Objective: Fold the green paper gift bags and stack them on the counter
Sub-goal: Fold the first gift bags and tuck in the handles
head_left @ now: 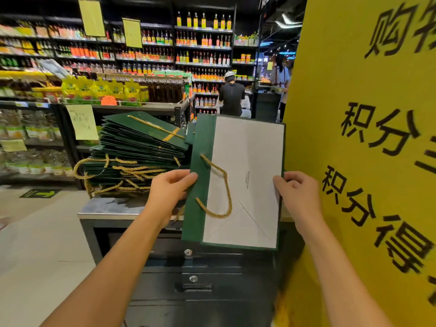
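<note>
1. Left hand point(169, 187) pinches the left edge of the green paper bag point(247, 161); right hand point(299, 192) grips its right edge.
2. Held flat above the tabletop point(113, 206), it shows a white panel, green border and gold rope handle point(224, 185).
3. Beside it on the left, a stack of folded bags point(141, 152) lies on the tabletop.

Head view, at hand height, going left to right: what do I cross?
Stack of folded green bags → left hand → held green bag → right hand → yellow sign.
</note>
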{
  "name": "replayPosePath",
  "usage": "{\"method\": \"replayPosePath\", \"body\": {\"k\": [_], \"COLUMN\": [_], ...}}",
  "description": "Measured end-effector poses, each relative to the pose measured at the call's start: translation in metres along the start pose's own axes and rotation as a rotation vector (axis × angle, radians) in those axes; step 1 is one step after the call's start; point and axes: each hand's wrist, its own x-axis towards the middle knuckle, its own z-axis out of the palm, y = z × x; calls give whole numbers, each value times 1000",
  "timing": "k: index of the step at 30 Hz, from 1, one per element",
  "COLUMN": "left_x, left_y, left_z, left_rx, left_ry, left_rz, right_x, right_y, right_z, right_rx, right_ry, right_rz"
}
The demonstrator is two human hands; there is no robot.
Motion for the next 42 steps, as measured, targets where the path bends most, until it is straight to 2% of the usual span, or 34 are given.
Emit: {"method": "replayPosePath", "body": {"k": [5, 8, 10, 13, 16, 20, 24, 26, 29, 32, 34, 38, 40, 42], "left_x": [-9, -10, -9, -7, -8, -9, -4, -2, -1, -1, -1, -2, -3, -4], "left_y": [35, 49, 50, 42, 30, 18, 2, -4, -7, -11, -13, -15, -16, -15], "left_z": [4, 2, 0, -3, -4, -6, -6, -5, -4, -2, -2, -3, -5, -10], "left_rx": [-74, -10, 32, 40, -63, -85, -15, 31, 104, 186, 208, 220, 224, 233], "left_ry": [-37, -22, -30, -38, -57, -75, -51, -105, -172, -161, -159, -171, -191, -244], "left_rz": [171, 272, 310, 296, 185, 87, 1, -52, -41, -5, 2, 27, 47, 63], "right_x": [-3, -2, -1, 0, -2, -3, -3, -2, 0, -5, -12, -29, -31, -31], "right_y": [-41, -53, -54, -46, -21, 15, 32, 37, 40, 32, 19, -9, -14, -17], "right_z": [-15, -22, -25, -25, -27, -21, -10, -6, 2, 13, 25, 64, 84, 97], "right_rx": [329, 444, 539, 624, 409, 347, 110, 9, -217, -519, -443, -235, -282, -342], "right_ry": [31, 10, -24, -110, -169, -261, -200, -198, -195, -23, -19, -368, -424, -404], "right_rz": [-130, -214, -214, -93, -54, -17, -37, -89, -159, -308, -426, -385, -381, -374]}}
